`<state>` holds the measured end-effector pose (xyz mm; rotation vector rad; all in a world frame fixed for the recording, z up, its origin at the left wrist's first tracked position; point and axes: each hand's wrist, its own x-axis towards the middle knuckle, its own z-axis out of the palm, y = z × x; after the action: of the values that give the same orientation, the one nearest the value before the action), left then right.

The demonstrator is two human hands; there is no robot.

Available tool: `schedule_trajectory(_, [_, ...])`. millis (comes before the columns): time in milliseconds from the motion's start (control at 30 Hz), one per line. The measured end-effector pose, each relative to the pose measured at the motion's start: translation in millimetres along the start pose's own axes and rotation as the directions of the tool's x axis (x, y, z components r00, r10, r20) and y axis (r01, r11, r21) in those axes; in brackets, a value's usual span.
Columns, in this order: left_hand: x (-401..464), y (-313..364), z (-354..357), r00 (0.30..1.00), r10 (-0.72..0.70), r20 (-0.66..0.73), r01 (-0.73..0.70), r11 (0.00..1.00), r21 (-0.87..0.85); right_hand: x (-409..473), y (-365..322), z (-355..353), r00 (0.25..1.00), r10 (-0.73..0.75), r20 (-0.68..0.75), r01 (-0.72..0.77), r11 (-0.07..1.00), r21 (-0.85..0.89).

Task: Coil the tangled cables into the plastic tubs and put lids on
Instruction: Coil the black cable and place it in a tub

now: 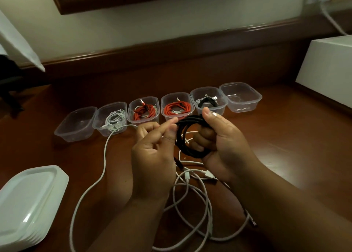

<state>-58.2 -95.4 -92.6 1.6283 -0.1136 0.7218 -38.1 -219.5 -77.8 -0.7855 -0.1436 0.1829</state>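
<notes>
A black cable coil (pixel 187 137) hangs above the brown table between my hands. My right hand (pixel 222 143) grips its right side, thumb on top and fingers curled through the loops. My left hand (pixel 154 150) pinches the coil's upper left edge between thumb and forefinger. Below my hands lies a tangle of white cables (pixel 192 200). Several clear plastic tubs stand in a row behind: an empty tub (pixel 76 124) at the left end, a tub with a white cable (pixel 111 118), two with red cables (pixel 143 110) (pixel 177 106), one with a black and white cable (pixel 208 100), and an empty tub (pixel 241 96) at the right end.
A stack of white lids (pixel 28 204) sits at the table's front left. One long white cable (pixel 103 152) runs from the second tub down to the front edge. A white box (pixel 327 69) stands at the right. A wall with a wooden ledge borders the table's back.
</notes>
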Motion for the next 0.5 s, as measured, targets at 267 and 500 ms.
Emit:
schedule_trajectory(267, [-2,0,-1,0.966,-0.249,0.065,0.258,0.934,-0.247,3,2,-2,0.998,-0.031,-0.054,0.03,0.999,-0.011])
schedule_trajectory(500, [-7,0,5,0.905,-0.362,0.225,0.409,0.886,-0.219,2,6,-1,0.98,-0.194,-0.039,0.171,0.929,-0.329])
